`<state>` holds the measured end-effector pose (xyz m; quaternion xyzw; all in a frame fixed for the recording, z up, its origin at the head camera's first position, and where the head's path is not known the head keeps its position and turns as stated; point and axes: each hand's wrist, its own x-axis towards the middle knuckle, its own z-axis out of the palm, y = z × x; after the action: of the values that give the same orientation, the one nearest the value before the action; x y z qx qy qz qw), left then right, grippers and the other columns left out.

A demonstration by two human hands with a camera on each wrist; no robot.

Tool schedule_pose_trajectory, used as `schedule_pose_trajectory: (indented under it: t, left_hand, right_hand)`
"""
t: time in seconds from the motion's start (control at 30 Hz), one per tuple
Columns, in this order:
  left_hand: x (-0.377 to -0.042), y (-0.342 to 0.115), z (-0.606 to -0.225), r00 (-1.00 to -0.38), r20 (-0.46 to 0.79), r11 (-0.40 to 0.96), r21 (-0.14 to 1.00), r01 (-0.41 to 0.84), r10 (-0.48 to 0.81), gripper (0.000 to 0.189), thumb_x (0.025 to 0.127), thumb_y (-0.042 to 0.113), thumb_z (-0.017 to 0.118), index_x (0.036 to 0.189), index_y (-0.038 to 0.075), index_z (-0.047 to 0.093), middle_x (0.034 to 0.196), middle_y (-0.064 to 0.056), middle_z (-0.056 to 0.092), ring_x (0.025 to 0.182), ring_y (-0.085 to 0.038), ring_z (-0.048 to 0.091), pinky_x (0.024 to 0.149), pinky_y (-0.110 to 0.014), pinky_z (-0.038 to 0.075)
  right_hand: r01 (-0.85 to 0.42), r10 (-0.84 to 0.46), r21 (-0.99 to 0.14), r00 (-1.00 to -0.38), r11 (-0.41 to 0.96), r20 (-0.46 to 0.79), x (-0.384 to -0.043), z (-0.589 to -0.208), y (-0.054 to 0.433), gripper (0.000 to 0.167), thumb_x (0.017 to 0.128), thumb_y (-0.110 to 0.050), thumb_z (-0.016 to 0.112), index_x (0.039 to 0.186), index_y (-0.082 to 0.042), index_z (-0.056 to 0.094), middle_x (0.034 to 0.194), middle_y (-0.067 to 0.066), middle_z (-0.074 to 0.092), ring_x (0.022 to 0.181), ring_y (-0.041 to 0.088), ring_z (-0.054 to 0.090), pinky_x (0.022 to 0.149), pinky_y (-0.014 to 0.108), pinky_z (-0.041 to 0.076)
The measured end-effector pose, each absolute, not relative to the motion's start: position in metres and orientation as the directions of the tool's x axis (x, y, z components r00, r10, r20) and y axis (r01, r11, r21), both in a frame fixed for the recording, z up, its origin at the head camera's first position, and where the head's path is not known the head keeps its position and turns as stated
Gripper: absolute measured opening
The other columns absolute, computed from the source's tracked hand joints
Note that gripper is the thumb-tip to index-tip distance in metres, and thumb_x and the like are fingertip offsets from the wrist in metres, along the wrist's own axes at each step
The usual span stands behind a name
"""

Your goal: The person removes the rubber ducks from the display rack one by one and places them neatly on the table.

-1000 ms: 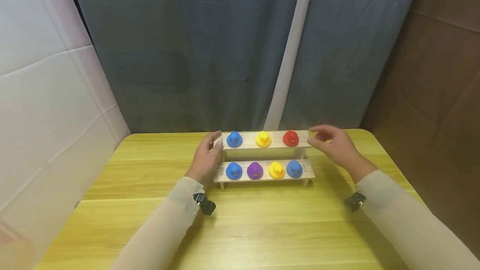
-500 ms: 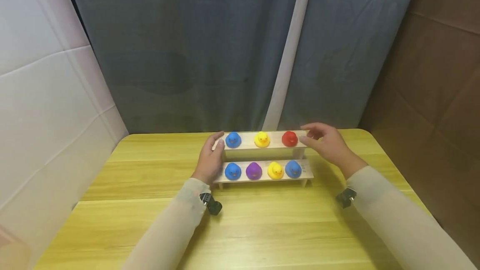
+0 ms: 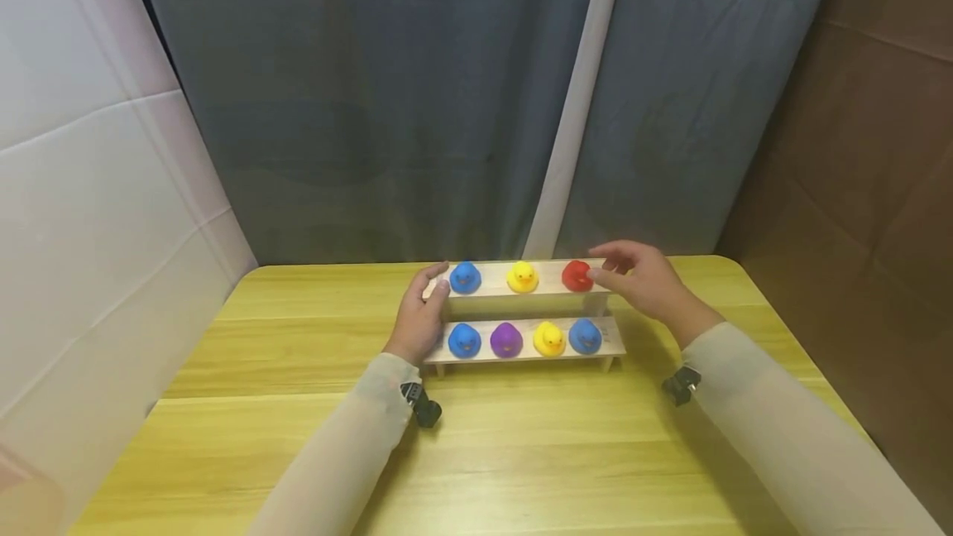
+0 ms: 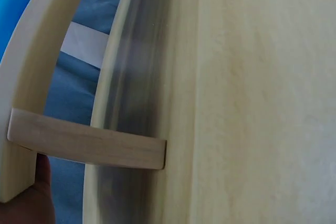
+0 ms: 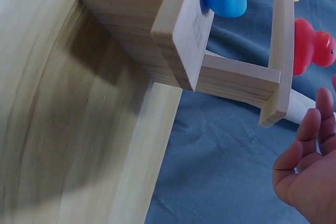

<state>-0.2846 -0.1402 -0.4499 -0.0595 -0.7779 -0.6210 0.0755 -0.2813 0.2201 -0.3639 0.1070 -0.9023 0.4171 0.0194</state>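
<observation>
A two-tier wooden stand (image 3: 491, 289) carries rubber ducks on both shelves. Its upper shelf bears a blue duck (image 3: 465, 278), a yellow duck (image 3: 523, 276) and a red duck (image 3: 577, 276). My left hand (image 3: 419, 317) holds the upper shelf's left end, thumb at the front and index finger at the back; in the left wrist view a finger (image 4: 44, 174) shows behind the shelf. Thumb and index finger parted, my right hand (image 3: 646, 281) hovers over the shelf's right end, thumb tip right at the red duck. Its other fingers (image 5: 311, 124) bend loosely, holding nothing.
On the lower shelf sit a blue duck (image 3: 465, 341), a purple duck (image 3: 506, 340), a yellow duck (image 3: 549, 338) and another blue duck (image 3: 585, 337). The stand is on a yellow wooden table (image 3: 521, 445), with a dark curtain (image 3: 372, 106) behind.
My right hand has moved left from the shelf's right end to the red duck's side. The left hand has shifted slightly right along the upper shelf. The ducks keep their places.
</observation>
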Motion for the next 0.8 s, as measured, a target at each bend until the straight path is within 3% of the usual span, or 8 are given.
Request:
schedule_pose_trajectory:
  t: [0.5, 0.8]
  left_hand:
    - [-0.287, -0.133, -0.453, -0.985, 0.172, 0.17, 0.971, 0.165, -0.025, 0.038, 0.111, 0.029, 0.05, 0.149, 0.024, 0.055, 0.157, -0.007, 0.05, 0.145, -0.03, 0.045, 0.126, -0.052, 0.028]
    - [-0.289, -0.129, -0.452, -0.983, 0.179, 0.177, 0.969, 0.17, -0.036, 0.038, 0.111, 0.03, 0.05, 0.148, 0.025, 0.056, 0.159, -0.005, 0.049, 0.151, -0.028, 0.041, 0.128, -0.05, 0.025]
  right_hand:
    - [-0.19, -0.209, -0.722, -0.976, 0.665, 0.065, -0.29, -0.362, 0.218, 0.039, 0.096, -0.031, 0.078, 0.132, -0.017, 0.072, 0.105, 0.01, 0.065, 0.093, 0.028, 0.057, 0.069, 0.034, 0.051]
    - [-0.174, -0.213, -0.701, -0.976, 0.692, 0.032, -0.291, -0.354, 0.218, 0.036, 0.096, -0.029, 0.078, 0.129, -0.014, 0.073, 0.099, 0.011, 0.063, 0.09, 0.028, 0.054, 0.067, 0.034, 0.048]
